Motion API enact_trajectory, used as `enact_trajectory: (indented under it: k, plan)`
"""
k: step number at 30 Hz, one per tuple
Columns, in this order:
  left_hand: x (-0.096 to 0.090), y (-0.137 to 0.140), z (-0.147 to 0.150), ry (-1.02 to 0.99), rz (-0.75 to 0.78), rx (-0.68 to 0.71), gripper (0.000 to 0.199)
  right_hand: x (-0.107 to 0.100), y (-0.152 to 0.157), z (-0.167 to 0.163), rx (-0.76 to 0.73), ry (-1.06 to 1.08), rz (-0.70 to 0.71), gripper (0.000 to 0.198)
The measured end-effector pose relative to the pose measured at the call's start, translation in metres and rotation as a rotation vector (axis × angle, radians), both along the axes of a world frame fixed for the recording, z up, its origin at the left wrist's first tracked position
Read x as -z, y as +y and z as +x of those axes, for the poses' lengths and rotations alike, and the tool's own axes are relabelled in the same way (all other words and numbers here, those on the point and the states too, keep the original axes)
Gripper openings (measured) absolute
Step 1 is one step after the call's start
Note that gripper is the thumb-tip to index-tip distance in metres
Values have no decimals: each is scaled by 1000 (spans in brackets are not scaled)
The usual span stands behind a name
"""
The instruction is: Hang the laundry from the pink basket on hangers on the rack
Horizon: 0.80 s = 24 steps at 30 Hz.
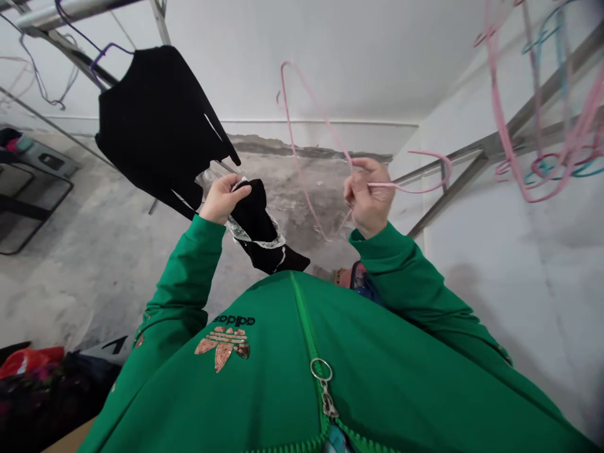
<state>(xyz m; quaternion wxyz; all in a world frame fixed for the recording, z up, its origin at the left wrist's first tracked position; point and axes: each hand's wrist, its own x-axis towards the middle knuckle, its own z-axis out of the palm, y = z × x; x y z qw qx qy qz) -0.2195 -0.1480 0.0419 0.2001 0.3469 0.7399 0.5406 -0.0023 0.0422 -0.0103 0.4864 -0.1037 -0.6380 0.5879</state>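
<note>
Right now I'm holding two things up at mid-frame, above my green jacket. My left hand is closing its fingers around the top of a small black garment with white lace trim; the rest of it is hanging down toward lower centre, bunched and twisted. My right hand is pinching a pink wire hanger, fingers curled tight on the wire near its lower bar, hook pointing up toward top centre. Hanger and garment are near each other but apart, not touching.

Judging from this, doing it well means shaking the cloth loose first, since it's wadded and the opening can't be made out. I'd keep the hanger steady and level, feed one arm of it into the garment, then the other, watching the lace so it isn't snagging on the wire end.

Upper left of the frame: another black garment is hanging on a purple hanger from a metal rack. Upper right: more pink and teal hangers are dangling off a rail.
</note>
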Motion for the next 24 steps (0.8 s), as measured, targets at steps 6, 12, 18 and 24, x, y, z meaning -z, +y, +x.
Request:
enact_trajectory:
  k: [6,12,18,24]
  plan:
    - [2,-12,-33,362,-96,-184,6,-7,-21,36,-250,-297,-59,30]
    - [5,-11,-28,680,-227,-232,9,7,-36,37,-423,-493,-83,33]
    - [19,10,39,843,-425,-22,16,30,-60,-27,-424,-487,-59,46]
    - [27,20,57,878,-442,141,21,40,-42,-57,-332,-368,46,50]
